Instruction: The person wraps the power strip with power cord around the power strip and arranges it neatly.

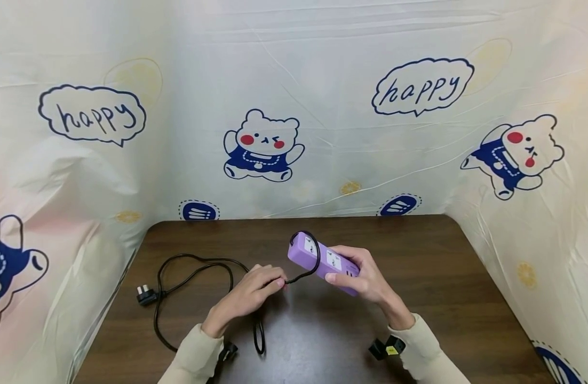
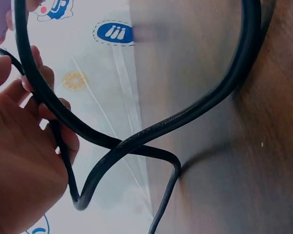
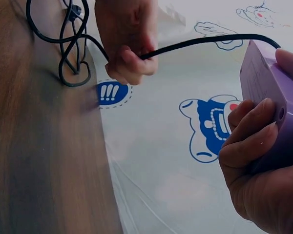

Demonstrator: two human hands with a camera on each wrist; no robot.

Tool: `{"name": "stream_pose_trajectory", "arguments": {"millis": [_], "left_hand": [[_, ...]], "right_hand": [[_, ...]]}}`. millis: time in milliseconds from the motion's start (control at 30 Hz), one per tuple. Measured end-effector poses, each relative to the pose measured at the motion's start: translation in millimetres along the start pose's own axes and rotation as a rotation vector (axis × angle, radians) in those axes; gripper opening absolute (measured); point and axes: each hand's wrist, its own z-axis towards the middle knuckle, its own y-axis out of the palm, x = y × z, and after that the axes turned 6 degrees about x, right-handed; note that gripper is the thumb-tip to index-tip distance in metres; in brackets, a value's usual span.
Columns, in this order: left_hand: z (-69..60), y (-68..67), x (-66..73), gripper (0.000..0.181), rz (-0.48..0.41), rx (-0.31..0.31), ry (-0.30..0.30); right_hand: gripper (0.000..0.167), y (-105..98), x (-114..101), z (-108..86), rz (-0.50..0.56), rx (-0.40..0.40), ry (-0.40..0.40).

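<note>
A purple power strip (image 1: 328,261) is tilted above the table, gripped by my right hand (image 1: 367,276) with the thumb on one side and fingers on the other. From its far end, the black power cord (image 1: 303,276) loops across the strip to my left hand (image 1: 253,288), which pinches it. In the left wrist view, loose lengths of the cord (image 2: 185,117) hang and cross beside the palm. The right wrist view shows the cord stretched between the left fingers and the strip (image 3: 259,73). The three-pin plug (image 1: 146,295) lies on the table at the left.
The brown wooden table (image 1: 419,256) has rounded back corners. A pale printed sheet (image 1: 337,149) surrounds its back and sides. More cord lies in loose loops on the table's left half, and a narrow loop hangs below the left hand.
</note>
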Motion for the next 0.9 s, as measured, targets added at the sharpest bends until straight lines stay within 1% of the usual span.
{"name": "stream_pose_trajectory", "arguments": {"millis": [133,167,233,300,400,500,567,633,733,767,833,900], "left_hand": [[6.5,-1.3,-4.1,0.024,-0.051,-0.039,-0.167],[8.8,-2.0,-4.8,0.026,-0.066,-0.041,-0.206],[13.4,-3.5,-5.6,0.026,-0.065,-0.030,-0.260],[17.6,-4.3,-6.5,0.028,-0.062,-0.006,-0.288],[22.1,-4.3,-10.3,0.029,-0.066,0.036,-0.306],[24.8,-3.0,-15.3,0.028,-0.127,0.085,-0.317],[26.2,-2.3,-17.6,0.026,-0.183,0.112,-0.330],[27.2,-0.9,-19.4,0.024,-0.224,0.145,-0.365],[27.8,0.6,-22.2,0.020,-0.259,0.179,-0.449],[27.8,0.9,-23.2,0.020,-0.270,0.186,-0.478],[27.2,0.7,-25.4,0.019,-0.294,0.184,-0.512],[27.0,-0.5,-26.6,0.020,-0.331,0.162,-0.514]], "right_hand": [[0.038,2,-1,0.1,-0.006,-0.035,0.002],[0.039,2,-1,0.2,-0.007,-0.043,0.003],[0.039,3,-1,0.3,-0.012,-0.052,0.004],[0.039,3,-1,0.5,-0.019,-0.058,0.005],[0.039,3,0,0.8,-0.042,-0.066,0.017],[0.040,4,0,0.6,-0.067,-0.076,0.029],[0.041,5,0,0.2,-0.075,-0.083,0.032],[0.041,6,-1,-0.6,-0.082,-0.088,0.030],[0.042,6,-3,-1.7,-0.090,-0.092,0.027],[0.042,6,-3,-2.0,-0.093,-0.096,0.020],[0.041,6,-3,-2.8,-0.101,-0.102,0.027],[0.041,6,-3,-3.4,-0.106,-0.109,0.035]]}}
